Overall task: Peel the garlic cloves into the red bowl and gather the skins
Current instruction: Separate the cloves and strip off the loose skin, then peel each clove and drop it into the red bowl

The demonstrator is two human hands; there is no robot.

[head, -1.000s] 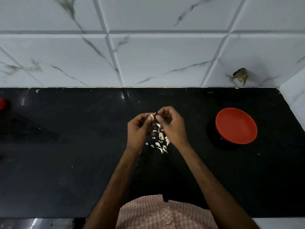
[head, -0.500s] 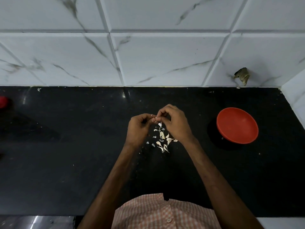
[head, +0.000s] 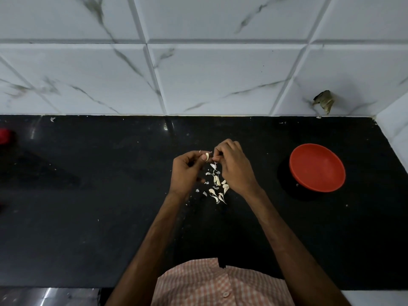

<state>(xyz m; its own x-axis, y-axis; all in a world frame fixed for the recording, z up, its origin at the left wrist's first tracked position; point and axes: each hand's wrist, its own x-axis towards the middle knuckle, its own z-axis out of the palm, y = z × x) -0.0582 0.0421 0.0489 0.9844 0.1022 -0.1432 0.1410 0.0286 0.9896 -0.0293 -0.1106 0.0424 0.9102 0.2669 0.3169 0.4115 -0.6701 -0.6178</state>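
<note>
With the left hand (head: 187, 171), pinches a smooth pale garlic clove (head: 207, 156); with the right hand (head: 234, 168), fingers curled, plucks its papery skin (head: 213, 160). Risks dropping the slick clove into the pile (head: 217, 188) of curved cloves and flakes on the black tabletop (head: 265, 164), well short of the round red bowl (head: 317, 167).

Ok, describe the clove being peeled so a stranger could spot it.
On the black counter, below the tiled wall, two hands meet mid-counter. The garlic clove is pinched by the left hand, the right hand picking at it. Unlike the loose pile lying beneath, it is held up.
</note>
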